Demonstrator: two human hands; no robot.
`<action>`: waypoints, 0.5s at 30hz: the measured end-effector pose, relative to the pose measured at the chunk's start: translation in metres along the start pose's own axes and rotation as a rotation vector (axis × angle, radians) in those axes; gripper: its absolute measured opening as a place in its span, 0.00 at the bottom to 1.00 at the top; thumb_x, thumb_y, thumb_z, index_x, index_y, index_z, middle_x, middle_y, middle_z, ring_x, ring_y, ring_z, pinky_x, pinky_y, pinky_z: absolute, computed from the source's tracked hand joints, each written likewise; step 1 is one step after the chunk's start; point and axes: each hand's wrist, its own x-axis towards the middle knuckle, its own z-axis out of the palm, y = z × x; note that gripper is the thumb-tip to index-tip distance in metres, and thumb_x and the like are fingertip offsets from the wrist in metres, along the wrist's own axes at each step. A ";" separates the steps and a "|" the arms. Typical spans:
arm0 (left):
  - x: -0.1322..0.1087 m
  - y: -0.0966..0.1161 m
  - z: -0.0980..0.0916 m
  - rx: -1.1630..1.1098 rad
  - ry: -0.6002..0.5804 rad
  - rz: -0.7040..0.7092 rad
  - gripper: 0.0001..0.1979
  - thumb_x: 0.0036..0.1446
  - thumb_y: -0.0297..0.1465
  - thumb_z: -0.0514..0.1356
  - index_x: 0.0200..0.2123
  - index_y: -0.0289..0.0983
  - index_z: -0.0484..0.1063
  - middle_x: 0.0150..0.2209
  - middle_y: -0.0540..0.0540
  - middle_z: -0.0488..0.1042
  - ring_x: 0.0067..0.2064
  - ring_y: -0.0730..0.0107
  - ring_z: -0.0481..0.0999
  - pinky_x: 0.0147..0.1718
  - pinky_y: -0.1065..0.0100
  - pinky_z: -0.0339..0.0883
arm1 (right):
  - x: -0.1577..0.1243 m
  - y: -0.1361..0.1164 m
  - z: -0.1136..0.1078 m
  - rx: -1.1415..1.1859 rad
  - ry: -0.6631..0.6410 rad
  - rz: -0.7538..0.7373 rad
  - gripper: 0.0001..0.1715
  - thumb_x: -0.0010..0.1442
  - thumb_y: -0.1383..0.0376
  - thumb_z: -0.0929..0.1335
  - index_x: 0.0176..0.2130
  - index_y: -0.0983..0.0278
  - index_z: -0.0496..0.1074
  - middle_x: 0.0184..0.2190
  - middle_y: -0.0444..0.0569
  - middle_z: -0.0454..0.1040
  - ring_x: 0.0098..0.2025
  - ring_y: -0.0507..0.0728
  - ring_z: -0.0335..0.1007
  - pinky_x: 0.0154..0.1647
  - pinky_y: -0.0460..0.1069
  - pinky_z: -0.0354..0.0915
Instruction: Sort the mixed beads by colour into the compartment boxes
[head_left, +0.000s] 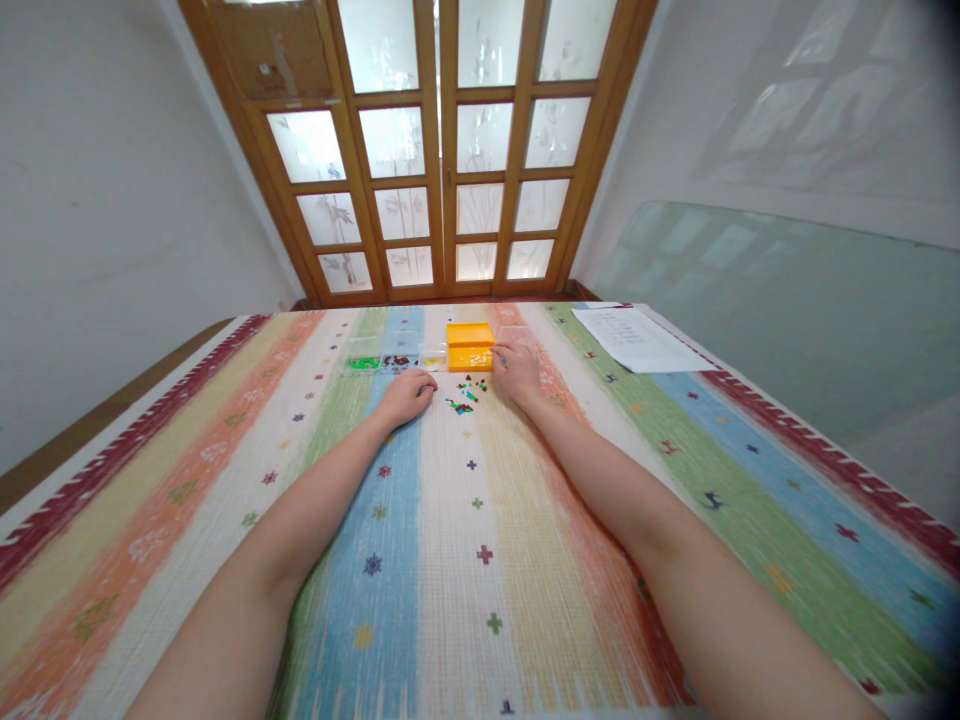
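Observation:
My left hand (407, 397) rests on the cloth in front of the small clear boxes, its fingers curled; whether anything is between them is too small to tell. My right hand (516, 372) is at the right edge of an open yellow box (470, 337), thumb and fingertips close together near its rim. Small pale pieces lie in the yellow box. Left of it stand clear boxes with green pieces (364, 364), dark brown pieces (400, 361) and yellow pieces (433, 362). Between my hands, small mixed green, red and blue pieces (462, 407) lie loose on the cloth.
A striped, patterned cloth (480, 600) covers the table. White paper sheets (637, 338) lie at the back right. Part of a clear lid (517, 336) shows behind my right hand. Wooden glazed doors (442, 180) stand beyond the table, with a glass panel (787, 310) at right.

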 end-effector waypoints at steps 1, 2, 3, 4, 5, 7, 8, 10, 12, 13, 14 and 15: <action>0.000 0.000 0.000 -0.001 0.000 0.002 0.14 0.65 0.28 0.54 0.42 0.38 0.81 0.46 0.42 0.81 0.52 0.57 0.77 0.58 0.55 0.68 | 0.001 0.002 0.000 -0.006 0.007 0.015 0.19 0.70 0.64 0.64 0.49 0.62 0.83 0.53 0.53 0.81 0.55 0.64 0.73 0.62 0.60 0.60; 0.000 0.000 0.000 -0.003 -0.001 0.003 0.14 0.65 0.28 0.54 0.42 0.38 0.81 0.46 0.42 0.81 0.51 0.57 0.77 0.58 0.55 0.68 | 0.002 0.004 0.000 -0.010 0.011 0.030 0.19 0.70 0.64 0.63 0.49 0.62 0.83 0.53 0.53 0.81 0.55 0.64 0.73 0.62 0.59 0.60; 0.000 0.000 0.000 -0.004 -0.003 0.002 0.14 0.65 0.28 0.54 0.42 0.38 0.81 0.47 0.42 0.81 0.51 0.57 0.77 0.58 0.55 0.68 | 0.002 0.006 0.000 -0.013 0.009 0.043 0.19 0.70 0.64 0.63 0.49 0.61 0.83 0.53 0.53 0.81 0.55 0.64 0.73 0.62 0.59 0.60; 0.000 0.000 -0.001 -0.006 -0.005 0.000 0.14 0.65 0.28 0.54 0.42 0.38 0.81 0.47 0.42 0.81 0.52 0.57 0.77 0.58 0.55 0.68 | 0.003 0.008 0.000 -0.015 0.005 0.055 0.20 0.70 0.64 0.63 0.50 0.61 0.82 0.53 0.54 0.81 0.55 0.64 0.73 0.62 0.59 0.60; 0.000 0.001 -0.001 -0.008 -0.006 -0.001 0.14 0.65 0.28 0.54 0.42 0.38 0.81 0.47 0.42 0.81 0.52 0.57 0.77 0.58 0.55 0.68 | 0.004 0.009 0.000 -0.017 0.002 0.069 0.20 0.71 0.64 0.62 0.50 0.62 0.82 0.52 0.54 0.81 0.54 0.64 0.73 0.61 0.60 0.59; 0.000 0.001 -0.001 -0.010 -0.008 -0.003 0.14 0.65 0.28 0.54 0.42 0.38 0.81 0.47 0.42 0.81 0.52 0.57 0.77 0.58 0.54 0.68 | 0.005 0.013 -0.001 -0.021 0.002 0.101 0.21 0.71 0.64 0.62 0.49 0.63 0.82 0.51 0.56 0.81 0.54 0.65 0.72 0.62 0.61 0.59; 0.000 0.001 -0.001 -0.011 -0.009 -0.006 0.14 0.65 0.28 0.54 0.42 0.38 0.81 0.47 0.42 0.81 0.52 0.57 0.77 0.58 0.54 0.68 | 0.005 0.014 -0.001 -0.021 0.012 0.121 0.21 0.70 0.64 0.62 0.48 0.64 0.82 0.51 0.58 0.80 0.54 0.66 0.72 0.62 0.62 0.59; 0.000 0.002 -0.002 -0.013 -0.011 -0.015 0.14 0.65 0.28 0.55 0.43 0.39 0.81 0.47 0.42 0.81 0.52 0.57 0.77 0.59 0.54 0.68 | 0.005 0.016 -0.002 -0.022 0.054 0.156 0.20 0.70 0.63 0.62 0.48 0.66 0.82 0.51 0.61 0.80 0.54 0.68 0.72 0.62 0.63 0.58; 0.000 0.001 -0.002 -0.016 -0.014 -0.022 0.14 0.65 0.29 0.55 0.43 0.39 0.81 0.47 0.42 0.81 0.52 0.57 0.77 0.59 0.54 0.68 | 0.004 0.018 -0.003 -0.025 0.109 0.171 0.20 0.69 0.63 0.63 0.49 0.66 0.81 0.51 0.62 0.79 0.53 0.68 0.71 0.61 0.64 0.59; 0.000 0.001 -0.002 -0.018 -0.015 -0.022 0.14 0.65 0.29 0.55 0.43 0.39 0.82 0.47 0.42 0.81 0.52 0.57 0.77 0.58 0.54 0.68 | 0.004 0.018 -0.003 -0.026 0.126 0.169 0.20 0.68 0.63 0.64 0.49 0.67 0.81 0.51 0.63 0.78 0.53 0.68 0.70 0.60 0.63 0.60; 0.000 0.001 -0.001 -0.019 -0.016 -0.020 0.14 0.65 0.29 0.55 0.43 0.39 0.82 0.47 0.42 0.81 0.52 0.57 0.77 0.58 0.54 0.68 | 0.003 0.018 -0.002 -0.023 0.126 0.161 0.19 0.68 0.63 0.64 0.49 0.67 0.81 0.52 0.63 0.78 0.53 0.68 0.70 0.59 0.63 0.61; 0.000 0.000 -0.001 -0.019 -0.016 -0.017 0.14 0.65 0.29 0.55 0.43 0.39 0.82 0.47 0.42 0.81 0.52 0.57 0.77 0.58 0.54 0.69 | 0.003 0.017 -0.002 -0.015 0.104 0.143 0.19 0.68 0.63 0.64 0.49 0.67 0.81 0.51 0.62 0.78 0.53 0.68 0.70 0.58 0.62 0.62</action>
